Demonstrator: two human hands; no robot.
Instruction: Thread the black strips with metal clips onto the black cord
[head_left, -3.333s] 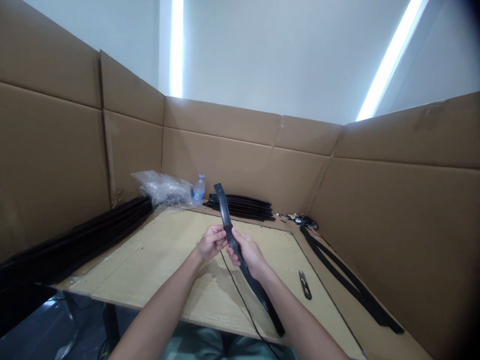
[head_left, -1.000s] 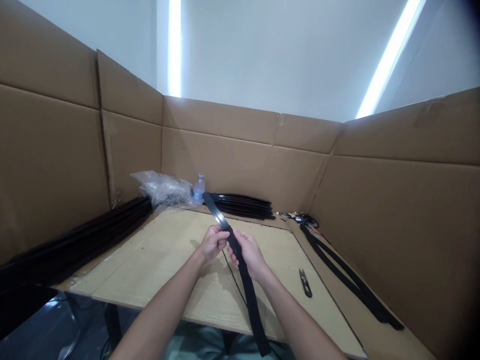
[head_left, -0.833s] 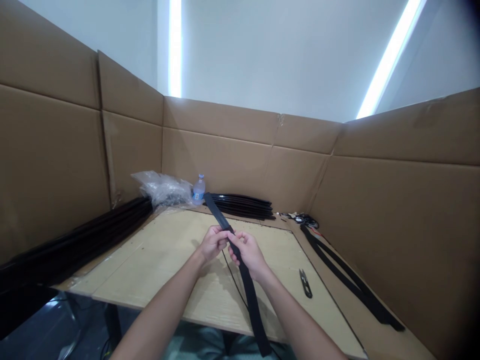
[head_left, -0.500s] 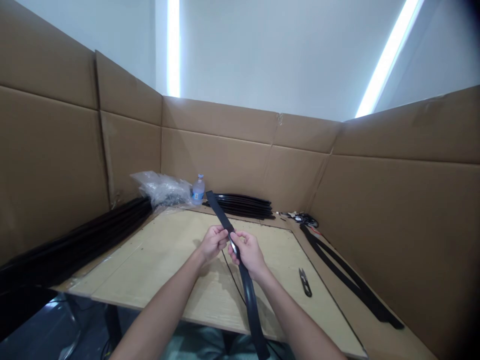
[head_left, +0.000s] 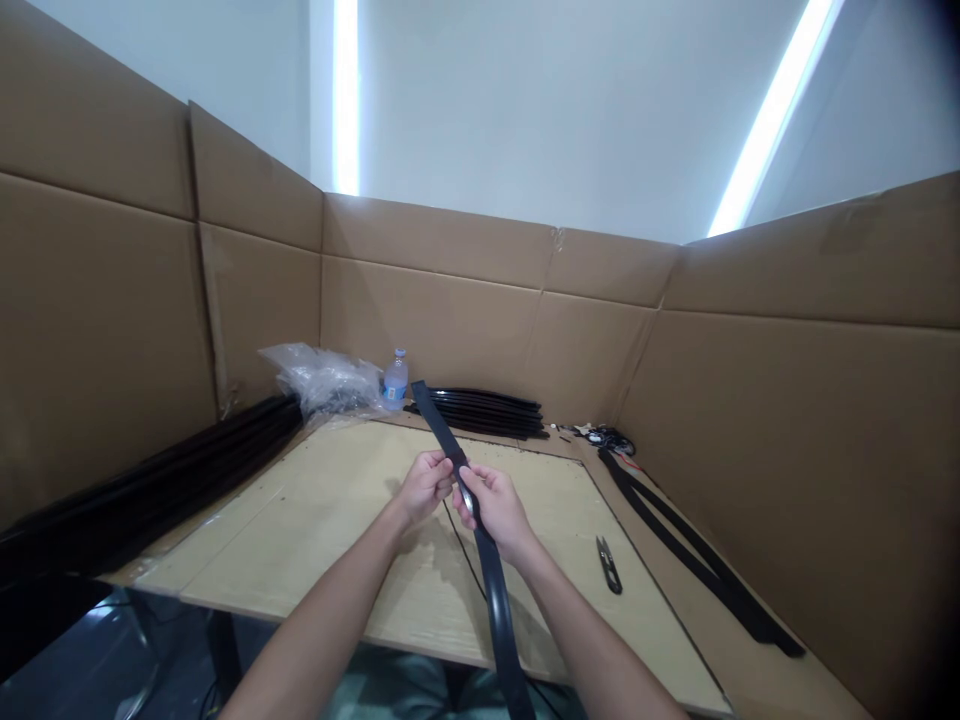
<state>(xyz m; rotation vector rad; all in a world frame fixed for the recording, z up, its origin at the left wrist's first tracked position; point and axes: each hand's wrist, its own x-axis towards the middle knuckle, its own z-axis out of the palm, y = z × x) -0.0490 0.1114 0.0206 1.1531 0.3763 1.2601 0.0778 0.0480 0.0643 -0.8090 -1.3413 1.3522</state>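
A long, flat black strip (head_left: 496,590) runs from near the back of the table down past its front edge, raised over the tabletop. My left hand (head_left: 427,484) pinches the strip from its left side, at about its middle. Right beside it, my right hand (head_left: 491,505) grips the strip with the thumb on top, near a shiny patch. Part of the fingers on both hands is hidden behind the strip. A thin black cord (head_left: 465,550) hangs below my hands. Thread snips (head_left: 609,566) lie on the table to the right of my right hand.
A stack of black strips (head_left: 487,412) lies at the back, beside a water bottle (head_left: 396,380) and a clear plastic bag (head_left: 330,380). More dark strips (head_left: 165,480) line the left side. Two black strips (head_left: 697,560) lie along the right edge. Cardboard walls (head_left: 435,310) enclose the table.
Both hands stay on the strip in almost the same place. The strip's lower end has shifted slightly left; otherwise only a tiny shift of the view shows.
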